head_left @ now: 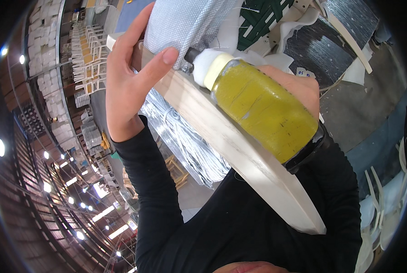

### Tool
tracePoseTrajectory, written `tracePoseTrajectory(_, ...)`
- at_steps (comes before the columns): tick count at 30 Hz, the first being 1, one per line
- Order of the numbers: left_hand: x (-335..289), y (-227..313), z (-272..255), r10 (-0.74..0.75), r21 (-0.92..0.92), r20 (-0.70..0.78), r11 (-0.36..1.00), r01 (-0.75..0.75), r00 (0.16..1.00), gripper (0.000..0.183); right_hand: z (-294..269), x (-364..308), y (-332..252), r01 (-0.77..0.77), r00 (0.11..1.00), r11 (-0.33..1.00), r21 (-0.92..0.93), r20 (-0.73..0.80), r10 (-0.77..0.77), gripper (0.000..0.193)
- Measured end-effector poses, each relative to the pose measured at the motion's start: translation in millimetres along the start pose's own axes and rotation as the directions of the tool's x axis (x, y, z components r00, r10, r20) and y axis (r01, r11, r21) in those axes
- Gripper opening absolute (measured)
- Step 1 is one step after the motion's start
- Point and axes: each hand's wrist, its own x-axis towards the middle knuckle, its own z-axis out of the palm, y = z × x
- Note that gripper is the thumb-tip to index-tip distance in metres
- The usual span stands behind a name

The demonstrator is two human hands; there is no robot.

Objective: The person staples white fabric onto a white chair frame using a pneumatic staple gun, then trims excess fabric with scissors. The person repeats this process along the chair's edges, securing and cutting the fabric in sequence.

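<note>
My left hand (129, 82) curls around the end of a pale wooden chair-frame rail (253, 159). Its thumb presses the edge of a light blue woven fabric (180, 27) that is folded over the frame. My right hand (299, 86) is wrapped around an olive-yellow staple gun (262, 111), mostly behind the tool's body. The gun's dark nose meets the fabric edge just right of my left thumb. White padding (205, 66) shows between the nose and the gun's pale yellow collar. Most of my right fingers are hidden.
Dark green webbing (260, 20) stretches across a frame at the top. A worn dark board (322, 50) lies at the upper right. Under the rail is a bundle of pale cords (185, 136). Rows of chair frames (88, 57) stand at left, with more curved pieces (376, 200) at right.
</note>
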Motion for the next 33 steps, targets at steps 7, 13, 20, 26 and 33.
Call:
tracePoseTrajectory(7,1,6,5,-0.021,0.007,0.004,1.0,0.02,1.0,0.087,0,-3,5,-0.067,0.997,0.998,0.018,0.034,0.066,0.039)
tracePoseTrajectory(13,1,-2,-4,0.048,-0.11,0.003,0.993,-0.047,0.999,0.076,1,2,5,-0.019,1.0,0.998,-0.058,0.018,0.02,0.031)
tracePoseTrajectory(20,-6,17,-5,0.186,0.317,-0.023,0.933,-0.169,0.982,0.078,-24,-39,45,-0.143,0.989,0.889,-0.436,-0.028,0.146,0.037)
tracePoseTrajectory(26,0,36,27,0.311,0.48,-0.125,0.85,-0.217,0.942,0.08,-62,-88,118,-0.61,0.764,0.639,-0.469,-0.137,0.63,0.064)
tracePoseTrajectory(33,11,29,30,0.33,0.407,-0.168,0.881,-0.24,0.929,0.075,-108,-154,216,-0.447,0.754,0.453,-0.771,-0.052,0.655,0.08)
